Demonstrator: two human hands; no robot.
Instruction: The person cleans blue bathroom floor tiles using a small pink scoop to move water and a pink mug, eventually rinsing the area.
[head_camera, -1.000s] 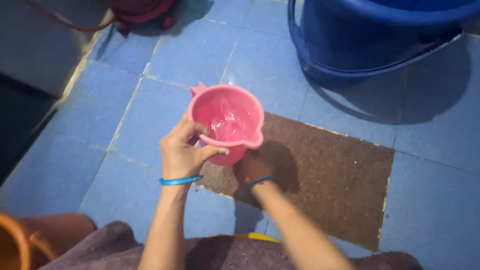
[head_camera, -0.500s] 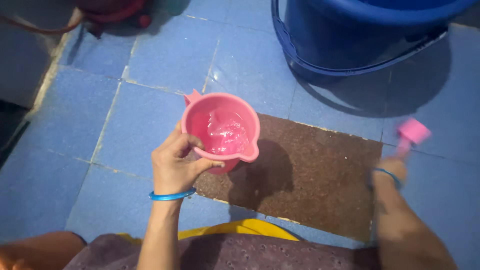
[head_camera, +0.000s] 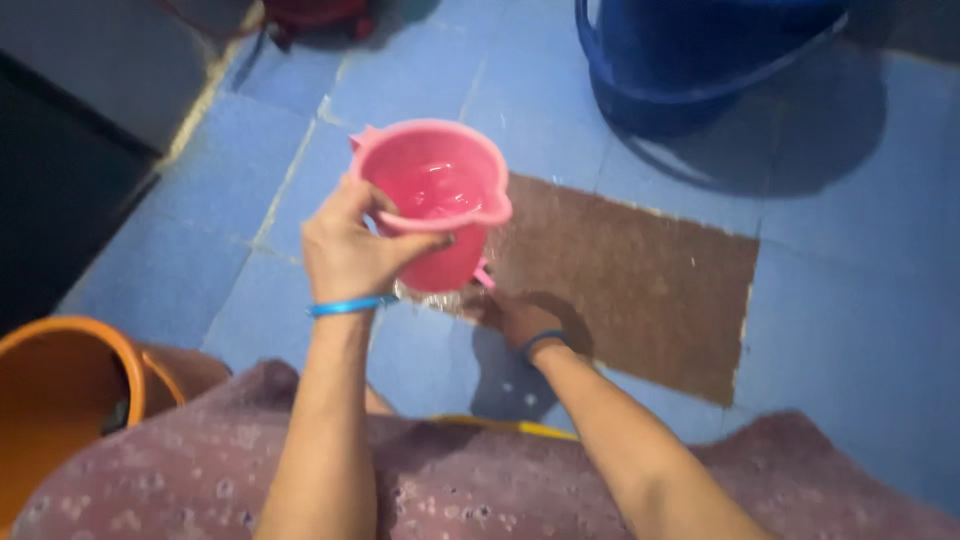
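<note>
My left hand (head_camera: 350, 250) grips a pink plastic jug (head_camera: 435, 195) by its side and holds it above the floor; there is water in the jug. My right hand (head_camera: 515, 318) is low under the jug, close to the floor, its fingers closed around a small pink object (head_camera: 484, 275) that mostly hides behind the jug. Water glistens on the tile right under the jug. Both wrists wear blue bands.
A large blue bucket (head_camera: 700, 70) stands at the top right. An orange bucket (head_camera: 70, 390) is at the lower left by my knee. A brown rough patch (head_camera: 650, 280) interrupts the blue floor tiles (head_camera: 860, 330). A red item (head_camera: 310, 15) lies at the top edge.
My right hand swung from the far right, where it held the small pink object up, back in under the jug. The left hand kept hold of the jug.
</note>
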